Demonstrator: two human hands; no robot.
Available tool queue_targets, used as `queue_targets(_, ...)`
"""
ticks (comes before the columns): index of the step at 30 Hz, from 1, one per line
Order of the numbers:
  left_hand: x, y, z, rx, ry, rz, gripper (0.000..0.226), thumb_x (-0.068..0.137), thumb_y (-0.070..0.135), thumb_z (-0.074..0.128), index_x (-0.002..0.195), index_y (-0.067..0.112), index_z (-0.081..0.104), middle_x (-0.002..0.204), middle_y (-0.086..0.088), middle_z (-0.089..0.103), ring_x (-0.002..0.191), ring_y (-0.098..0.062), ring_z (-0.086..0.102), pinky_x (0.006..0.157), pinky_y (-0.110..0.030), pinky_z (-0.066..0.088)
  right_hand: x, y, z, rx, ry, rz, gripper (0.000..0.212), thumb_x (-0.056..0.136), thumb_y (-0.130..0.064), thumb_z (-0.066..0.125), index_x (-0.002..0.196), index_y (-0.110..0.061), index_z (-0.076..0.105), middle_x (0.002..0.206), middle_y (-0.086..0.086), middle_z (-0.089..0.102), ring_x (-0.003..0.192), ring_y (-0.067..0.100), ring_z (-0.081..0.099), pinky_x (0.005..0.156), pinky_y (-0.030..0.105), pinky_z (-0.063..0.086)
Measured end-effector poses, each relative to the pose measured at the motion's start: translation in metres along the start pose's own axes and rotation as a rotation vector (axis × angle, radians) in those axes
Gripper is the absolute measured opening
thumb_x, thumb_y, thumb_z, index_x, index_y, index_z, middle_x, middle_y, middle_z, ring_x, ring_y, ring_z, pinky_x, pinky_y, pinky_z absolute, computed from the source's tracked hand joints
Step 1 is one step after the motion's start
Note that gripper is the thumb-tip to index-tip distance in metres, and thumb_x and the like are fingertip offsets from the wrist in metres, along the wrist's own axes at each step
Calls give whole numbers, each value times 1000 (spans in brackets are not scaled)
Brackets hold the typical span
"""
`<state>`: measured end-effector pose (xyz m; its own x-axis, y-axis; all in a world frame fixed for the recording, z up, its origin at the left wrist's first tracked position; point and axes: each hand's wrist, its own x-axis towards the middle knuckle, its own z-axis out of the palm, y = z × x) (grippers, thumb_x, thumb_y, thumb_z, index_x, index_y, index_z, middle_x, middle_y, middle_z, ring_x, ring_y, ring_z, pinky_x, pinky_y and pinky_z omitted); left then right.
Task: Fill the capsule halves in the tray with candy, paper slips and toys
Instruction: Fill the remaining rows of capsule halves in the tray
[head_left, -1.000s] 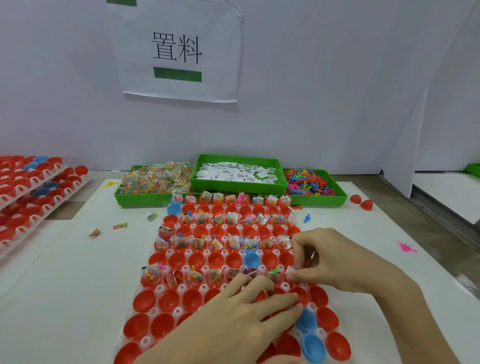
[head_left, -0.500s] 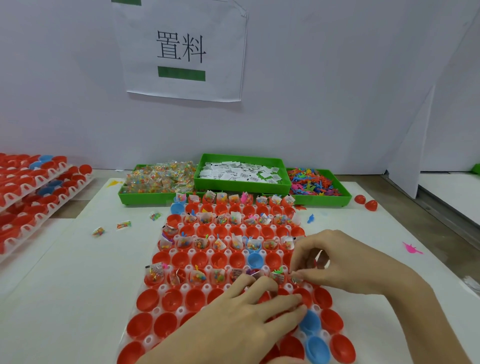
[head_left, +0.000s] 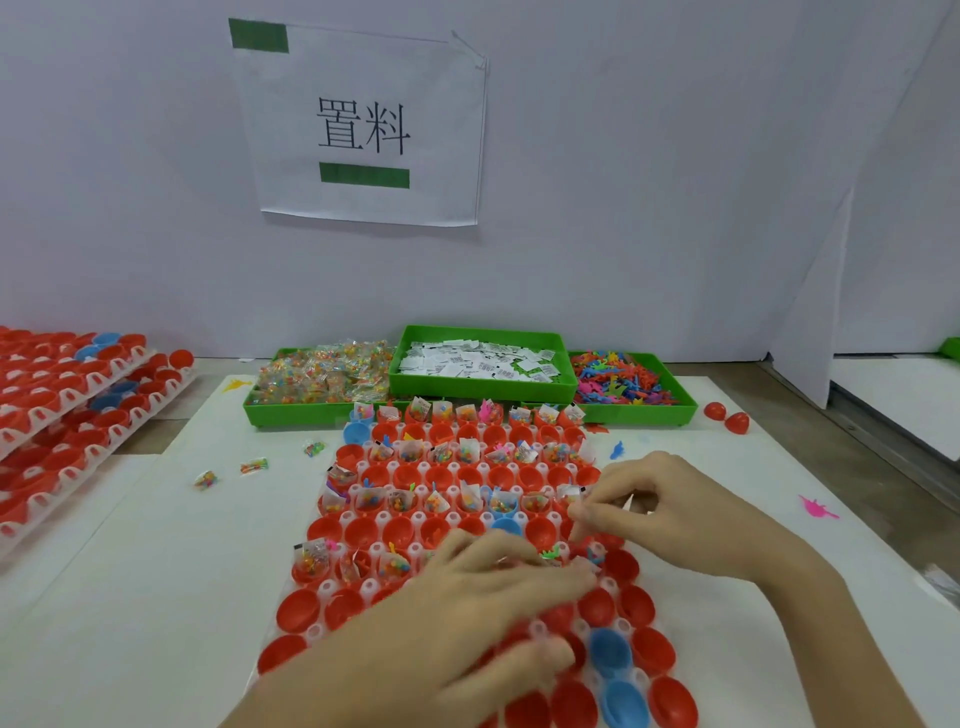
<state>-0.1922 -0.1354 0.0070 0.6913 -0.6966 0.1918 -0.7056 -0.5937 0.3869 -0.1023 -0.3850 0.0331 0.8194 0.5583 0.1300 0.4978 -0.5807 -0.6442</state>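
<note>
Left hand (head_left: 467, 618) motion-blurred, covering several capsule halves in the tray (head_left: 317, 631), tray's near edge cut off by the frame bottom, whatever the right hand (head_left: 670, 514) fingertips pinch too small to tell, stacked trays (head_left: 62, 410) cut off at left edge, print on paper slips (head_left: 478, 361) unreadable

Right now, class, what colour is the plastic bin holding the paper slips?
Green plastic bin, clearest in the head view.
</note>
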Motion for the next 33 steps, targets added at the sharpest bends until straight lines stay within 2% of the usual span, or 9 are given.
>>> queue_targets(2, -3, -15, -17, -105, 157, -92, 46, 106, 62, 27, 146, 49, 45, 132, 40, 49, 131, 8, 41, 109, -17, 26, 4, 0, 4, 29, 136, -15, 39, 88, -65, 57, 77, -35, 79, 76, -12, 73, 69, 8, 64, 62, 12, 44)
queue_targets(6, 7, -75, -57, -159, 469, -329, 20, 103, 33, 55, 115, 33, 72, 104, 23, 71, 102, -2, 65, 83, -22, 50, 11, -3, 19, 17, 256, -44, 36, 93, -57, 57, 69, -36, 72, 66, -8, 69, 60, 8, 60, 59, 12, 44)
queue_targets(9, 17, -137, -79, 47, 528, -512, 19, 103, 22, 57, 114, 18, 72, 101, 8, 71, 88, -8, 64, 79, -31, 52, 13, -1, 24, -5, 241, -49, 38, 98, -49, 60, 64, -35, 70, 61, -9, 66, 57, 9, 59, 58, 13, 43)
queue_targets(12, 20, -189, -93, 257, 490, -639, 21, 103, 14, 56, 116, 8, 72, 111, -7, 72, 91, -21, 62, 80, -34, 47, 15, 1, 26, -5, 241, -42, 40, 99, -48, 59, 66, -29, 73, 58, -10, 66, 54, 9, 60, 59, 13, 44)
queue_targets(16, 16, -225, -103, 385, 262, -637, 23, 102, 11, 59, 120, 10, 73, 119, -6, 73, 106, -26, 63, 90, -38, 50, 17, 6, 26, 32, 269, -37, 44, 95, -54, 55, 66, -27, 73, 56, -11, 66, 53, 8, 62, 60, 10, 44)
queue_targets(22, 22, -231, -105, 452, 173, -599, 16, 97, 9, 66, 107, 14, 77, 106, -1, 73, 88, -13, 57, 77, -24, 45, 19, 12, 30, 10, 261, -47, 43, 99, -51, 56, 64, -29, 69, 56, -11, 66, 52, 9, 61, 61, 11, 45)
queue_targets(27, 21, -224, -102, 477, 319, -606, 10, 90, 7, 69, 92, 13, 77, 90, 0, 73, 88, -19, 60, 76, -33, 52, 18, 12, 28, 15, 275, -42, 43, 99, -50, 56, 66, -27, 72, 55, -11, 66, 51, 7, 61, 61, 10, 44)
queue_targets(30, 14, -217, -94, 483, 529, -553, 4, 88, 9, 75, 85, 12, 74, 84, 0, 73, 85, -23, 58, 71, -36, 47, 17, 14, 25, 34, 282, -23, 41, 100, -46, 58, 66, -27, 73, 55, -9, 66, 50, 6, 61, 59, 10, 44)
queue_targets(33, 7, -204, -84, 343, 745, -553, 5, 87, 11, 79, 88, 15, 75, 87, 3, 73, 83, -16, 57, 70, -29, 41, 17, 13, 23, 40, 297, 9, 39, 100, -45, 59, 67, -29, 73, 58, -9, 67, 54, 5, 62, 60, 12, 46)
